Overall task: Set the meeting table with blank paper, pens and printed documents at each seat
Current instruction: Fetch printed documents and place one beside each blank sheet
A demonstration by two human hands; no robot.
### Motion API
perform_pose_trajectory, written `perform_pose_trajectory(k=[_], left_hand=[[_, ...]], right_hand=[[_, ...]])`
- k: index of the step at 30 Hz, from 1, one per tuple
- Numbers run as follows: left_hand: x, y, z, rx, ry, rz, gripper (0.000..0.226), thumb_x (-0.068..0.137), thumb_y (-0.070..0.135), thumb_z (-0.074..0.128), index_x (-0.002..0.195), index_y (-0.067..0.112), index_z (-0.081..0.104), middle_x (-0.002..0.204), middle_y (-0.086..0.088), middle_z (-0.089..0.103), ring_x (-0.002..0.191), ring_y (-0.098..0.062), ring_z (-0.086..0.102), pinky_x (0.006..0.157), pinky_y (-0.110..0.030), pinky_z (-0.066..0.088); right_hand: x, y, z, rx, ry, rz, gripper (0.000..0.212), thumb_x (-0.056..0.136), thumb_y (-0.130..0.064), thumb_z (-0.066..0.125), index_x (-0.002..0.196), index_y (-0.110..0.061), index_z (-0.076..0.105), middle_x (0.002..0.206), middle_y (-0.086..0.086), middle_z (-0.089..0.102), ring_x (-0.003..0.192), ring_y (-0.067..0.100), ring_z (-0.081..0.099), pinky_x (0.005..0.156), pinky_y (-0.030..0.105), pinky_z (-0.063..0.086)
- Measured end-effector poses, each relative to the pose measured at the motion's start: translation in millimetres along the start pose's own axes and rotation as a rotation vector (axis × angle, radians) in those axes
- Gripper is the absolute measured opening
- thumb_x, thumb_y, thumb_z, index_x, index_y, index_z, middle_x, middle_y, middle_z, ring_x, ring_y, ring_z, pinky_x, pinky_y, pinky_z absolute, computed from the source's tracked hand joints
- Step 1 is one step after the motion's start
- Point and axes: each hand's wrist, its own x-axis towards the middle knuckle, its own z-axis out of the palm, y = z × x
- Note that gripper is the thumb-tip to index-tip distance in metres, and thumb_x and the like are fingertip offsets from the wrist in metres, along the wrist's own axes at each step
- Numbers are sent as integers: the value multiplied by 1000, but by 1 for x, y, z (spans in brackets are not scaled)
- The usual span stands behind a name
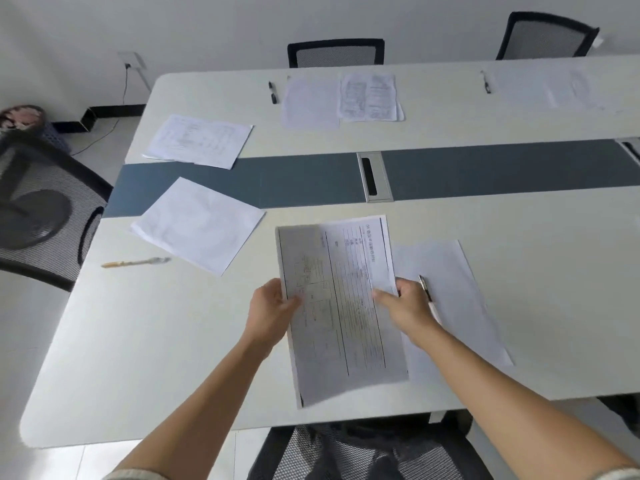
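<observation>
Head view: the left hand point(273, 308) pinches the printed document point(341, 327) at its left edge, thumb on top, while the right hand point(407, 301) pinches the right edge. Just right of the right fingers, a pen point(425, 288) lies on the blank sheet point(457, 271).

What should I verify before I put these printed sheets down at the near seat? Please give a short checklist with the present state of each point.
1. Grip: left hand and right hand pinch the side edges of the white printed documents: ok.
2. Printed side faces up: ok.
3. Blank white paper sheet already lies at this seat: ok.
4. Dark slim pen rests on that sheet: ok.
5. Bare pale grey table left of the sheet, room for the documents: ok.
6. Number of pages held: cannot tell.
</observation>
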Motion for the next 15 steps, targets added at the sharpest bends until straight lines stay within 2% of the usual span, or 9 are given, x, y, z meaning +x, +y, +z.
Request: perform_pose_trajectory(k=[2,4,6,9,11,13,15], left_hand=[[-1,-25,8,185,100,-111,43,86,17,64,127,11,53,115,-7,63,98,-22,63,82,-35,52],[-7,-49,16,447,142,-105,55,87,20,63,138,14,41,130,-9,51,114,-24,53,91,-34,43],[-17,-66,27,633,86,-26,57,88,21,62,140,17,39,137,-7,44,125,-24,44,96,-34,40],[-28,-83,43,889,-77,93,59,89,30,62,142,23,37,148,-5,32,133,-24,34,107,-34,36],[-30,-88,53,1001,-161,154,62,90,36,60,144,26,32,156,-7,19,142,-26,22,114,-37,29],[-27,-93,60,1080,-219,188,70,89,41,60,148,30,24,161,-8,6,148,-28,7,118,-41,19],[-24,-100,66,1153,-289,169,80,87,47,61,151,33,14,162,-10,-6,149,-30,-4,119,-45,12]], right_hand=[[9,20,12,-39,9,109,5,82,-10,71,86,-12,73,94,19,75,76,20,63,69,28,48],[18,38,23,-48,-1,209,11,83,-11,70,93,-7,72,95,14,75,83,24,69,70,28,51],[26,47,30,-120,-41,232,24,84,-19,71,97,1,69,94,12,73,85,28,69,70,29,50],[22,52,17,-378,-43,97,35,86,-34,69,109,-8,65,95,3,67,92,26,64,75,31,47],[13,60,-10,-531,94,-92,42,87,-34,68,123,-13,60,113,3,67,111,26,59,84,36,48],[9,80,-44,-709,170,-227,53,85,-36,69,133,-17,55,134,8,57,130,30,45,93,43,44],[6,104,-75,-898,37,-118,74,84,-50,66,147,-28,36,156,12,31,146,32,21,107,48,33]])
